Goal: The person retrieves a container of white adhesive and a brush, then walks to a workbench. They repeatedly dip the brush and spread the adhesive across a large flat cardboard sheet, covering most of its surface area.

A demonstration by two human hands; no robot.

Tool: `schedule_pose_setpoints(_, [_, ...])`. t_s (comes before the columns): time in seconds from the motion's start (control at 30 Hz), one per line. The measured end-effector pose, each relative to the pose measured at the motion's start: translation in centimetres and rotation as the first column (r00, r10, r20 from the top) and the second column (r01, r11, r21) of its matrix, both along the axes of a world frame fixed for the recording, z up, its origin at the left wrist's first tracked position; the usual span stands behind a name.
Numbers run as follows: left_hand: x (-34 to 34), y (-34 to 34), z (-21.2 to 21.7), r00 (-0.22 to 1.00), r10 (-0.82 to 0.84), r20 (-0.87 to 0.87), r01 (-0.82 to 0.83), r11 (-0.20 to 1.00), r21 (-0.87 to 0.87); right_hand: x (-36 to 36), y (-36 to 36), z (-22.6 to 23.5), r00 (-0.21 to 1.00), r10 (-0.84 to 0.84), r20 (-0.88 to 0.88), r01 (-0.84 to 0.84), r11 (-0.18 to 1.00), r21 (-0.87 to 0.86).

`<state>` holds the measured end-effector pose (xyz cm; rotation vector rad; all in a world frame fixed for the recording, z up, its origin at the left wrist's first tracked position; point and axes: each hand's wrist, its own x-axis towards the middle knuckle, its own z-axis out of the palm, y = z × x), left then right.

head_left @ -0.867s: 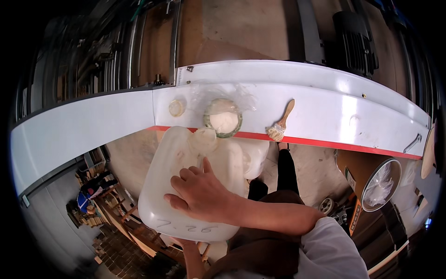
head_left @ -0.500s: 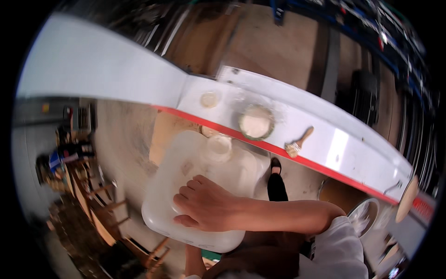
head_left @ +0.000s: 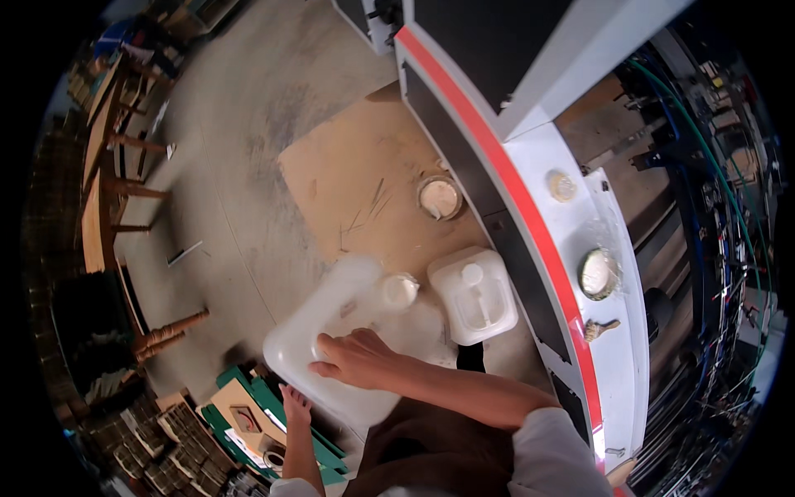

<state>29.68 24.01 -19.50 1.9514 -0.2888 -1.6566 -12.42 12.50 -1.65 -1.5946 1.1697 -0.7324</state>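
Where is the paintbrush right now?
On the right of the head view, the paintbrush lies on the white ledge, by its red stripe, just below the round bowl in the picture.

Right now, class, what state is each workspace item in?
Held translucent jerrycan: gripped from above; cap state unclear
Right hand: closed on the jerrycan
Left hand: open, by the jerrycan's near edge
Standing white jerrycan: upright, seemingly capped
Round tub: open, pale contents inside
Bowl: open, white contents inside
Paintbrush: lying down, unheld
Cardboard sheet: spread flat
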Motion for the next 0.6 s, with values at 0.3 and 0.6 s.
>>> schedule_pose_setpoints(0.3, [6.6, 12.7, -0.1, 0.962, 0.135, 0.238, -0.217, 0.908, 0.360, 8.2, -9.8, -20.5, 0.957, 0.025, -0.289, 0.024, 0.986, 0.166])
schedule_pose_setpoints(0.6, [3.6, 12.3, -1.5, 0.984, 0.039, 0.172, -0.111, 0.895, 0.432, 5.2, -14.6, -32.6, 0.846, 0.100, -0.524, 0.055, 0.961, 0.273])
